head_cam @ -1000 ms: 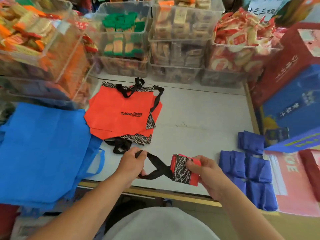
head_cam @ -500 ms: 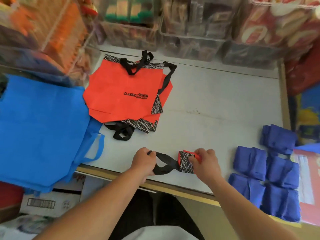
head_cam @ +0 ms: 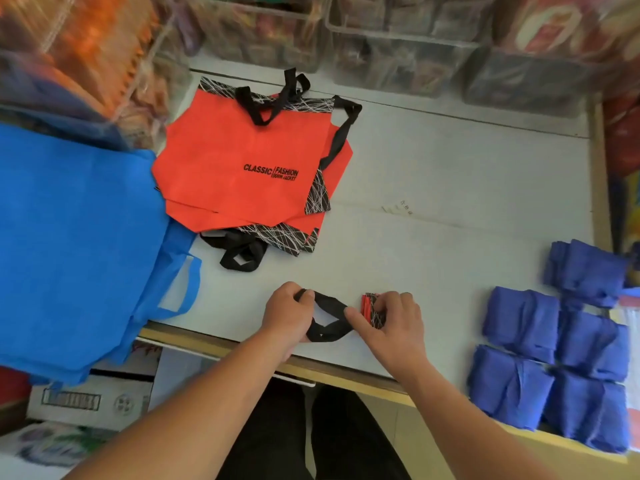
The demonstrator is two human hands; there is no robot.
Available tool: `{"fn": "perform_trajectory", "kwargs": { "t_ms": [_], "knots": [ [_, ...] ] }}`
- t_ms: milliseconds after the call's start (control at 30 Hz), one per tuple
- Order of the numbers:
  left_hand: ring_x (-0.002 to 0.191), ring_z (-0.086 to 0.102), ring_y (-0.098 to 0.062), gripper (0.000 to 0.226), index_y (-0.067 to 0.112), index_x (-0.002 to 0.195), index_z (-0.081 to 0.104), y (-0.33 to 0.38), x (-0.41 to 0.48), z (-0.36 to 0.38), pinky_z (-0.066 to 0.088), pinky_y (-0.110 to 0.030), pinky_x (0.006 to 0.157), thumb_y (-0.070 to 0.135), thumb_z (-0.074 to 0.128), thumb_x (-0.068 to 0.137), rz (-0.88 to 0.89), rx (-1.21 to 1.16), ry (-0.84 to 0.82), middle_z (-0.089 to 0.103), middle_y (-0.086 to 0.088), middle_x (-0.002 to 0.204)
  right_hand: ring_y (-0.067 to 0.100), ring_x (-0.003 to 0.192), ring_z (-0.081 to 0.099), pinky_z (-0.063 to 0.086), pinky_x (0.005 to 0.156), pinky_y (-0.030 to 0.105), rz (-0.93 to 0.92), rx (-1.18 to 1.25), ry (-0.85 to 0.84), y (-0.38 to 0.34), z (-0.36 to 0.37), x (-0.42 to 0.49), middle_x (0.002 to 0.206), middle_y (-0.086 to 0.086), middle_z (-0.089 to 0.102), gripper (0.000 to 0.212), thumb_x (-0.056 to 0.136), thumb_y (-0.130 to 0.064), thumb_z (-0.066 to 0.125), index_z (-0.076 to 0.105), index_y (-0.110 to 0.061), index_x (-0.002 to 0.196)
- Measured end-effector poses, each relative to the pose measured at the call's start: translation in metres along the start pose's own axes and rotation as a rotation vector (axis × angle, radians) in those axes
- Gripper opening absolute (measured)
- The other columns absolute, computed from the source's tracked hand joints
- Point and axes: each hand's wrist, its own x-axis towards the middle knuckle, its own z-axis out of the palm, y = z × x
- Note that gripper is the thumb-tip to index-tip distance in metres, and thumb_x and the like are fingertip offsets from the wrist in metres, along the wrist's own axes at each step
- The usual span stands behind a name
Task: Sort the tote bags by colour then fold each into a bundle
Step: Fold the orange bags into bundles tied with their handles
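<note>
- My left hand (head_cam: 287, 313) gripped the strap (head_cam: 329, 306), right hand (head_cam: 391, 327) pinched the bundle (head_cam: 370, 306).
- Light, floppy cloth, I reckoned; best held at the strap between my fingers.

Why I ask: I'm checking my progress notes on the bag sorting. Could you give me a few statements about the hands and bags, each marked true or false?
1. The left hand grips the black handle loop. True.
2. The right hand pinches a folded blue bundle. False: its fingers pinch the folded red bundle.
3. Dark blue bundles, already folded, lie at the right of the table. True.
4. No unfolded red bags are left. False: flat red bags lie stacked on the table, beyond the hands.
5. The light blue bags on the left are folded into bundles. False: they lie flat and unfolded.
</note>
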Motion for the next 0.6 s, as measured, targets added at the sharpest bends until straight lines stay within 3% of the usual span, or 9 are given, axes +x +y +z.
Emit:
{"fn": "perform_trajectory", "kwargs": {
  "t_ms": [133, 233, 333, 400, 500, 600],
  "knots": [
    [0.096, 0.067, -0.026, 0.005, 0.022, 0.104, 0.063, -0.008, -0.006, -0.007, 0.065, -0.044, 0.072, 0.026, 0.059, 0.103, 0.016, -0.089, -0.022, 0.065, -0.010, 0.105, 0.017, 0.088, 0.046, 0.042, 0.064, 0.030, 0.015, -0.149, -0.007, -0.004, 0.001, 0.006, 0.092, -0.009, 0.042, 0.045, 0.083, -0.069, 0.066, 0.047, -0.029, 0.089],
    [0.092, 0.069, -0.024, 0.018, 0.027, 0.104, 0.064, -0.011, -0.010, -0.016, 0.065, -0.037, 0.069, 0.010, 0.060, 0.102, 0.135, -0.098, -0.114, 0.064, -0.009, 0.105, 0.019, 0.084, 0.044, 0.036, 0.056, 0.029, 0.032, -0.227, 0.037, -0.010, 0.006, 0.011, 0.089, -0.008, 0.041, 0.046, 0.080, -0.066, 0.070, 0.045, -0.028, 0.085],
    [0.099, 0.064, -0.007, 0.033, 0.034, 0.090, 0.074, -0.018, -0.004, -0.033, 0.057, -0.028, 0.088, 0.009, 0.055, 0.103, 0.378, 0.299, -0.264, 0.064, 0.011, 0.105, 0.019, 0.084, 0.045, 0.036, 0.055, 0.029, 0.081, -0.233, 0.026, -0.013, 0.007, 0.013, 0.087, -0.009, 0.042, 0.047, 0.078, -0.067, 0.070, 0.045, -0.028, 0.083],
    [0.099, 0.060, -0.001, 0.020, 0.038, 0.107, 0.073, -0.019, 0.005, -0.045, 0.049, -0.025, 0.092, 0.023, 0.062, 0.101, 0.469, 0.545, -0.363, 0.058, 0.020, 0.106, 0.019, 0.084, 0.046, 0.036, 0.054, 0.028, 0.085, -0.248, 0.023, -0.013, 0.007, 0.015, 0.087, -0.009, 0.042, 0.048, 0.077, -0.069, 0.070, 0.045, -0.028, 0.082],
    [0.095, 0.054, -0.002, 0.043, 0.038, 0.129, 0.064, -0.016, 0.022, -0.060, 0.047, -0.024, 0.087, 0.037, 0.076, 0.088, 0.591, 0.827, -0.526, 0.051, 0.020, 0.107, 0.019, 0.084, 0.047, 0.040, 0.055, 0.029, 0.074, -0.262, 0.034, -0.013, 0.008, 0.016, 0.086, -0.009, 0.042, 0.049, 0.076, -0.069, 0.071, 0.044, -0.028, 0.081],
    [0.095, 0.052, -0.013, 0.024, 0.028, 0.114, 0.070, -0.005, 0.037, -0.071, 0.049, -0.035, 0.076, 0.030, 0.075, 0.091, 1.050, 1.090, -0.506, 0.050, 0.010, 0.102, 0.019, 0.084, 0.047, 0.039, 0.054, 0.029, 0.063, -0.288, 0.020, -0.012, 0.008, 0.018, 0.086, -0.009, 0.043, 0.050, 0.076, -0.071, 0.070, 0.043, -0.029, 0.082]
  ]
}}
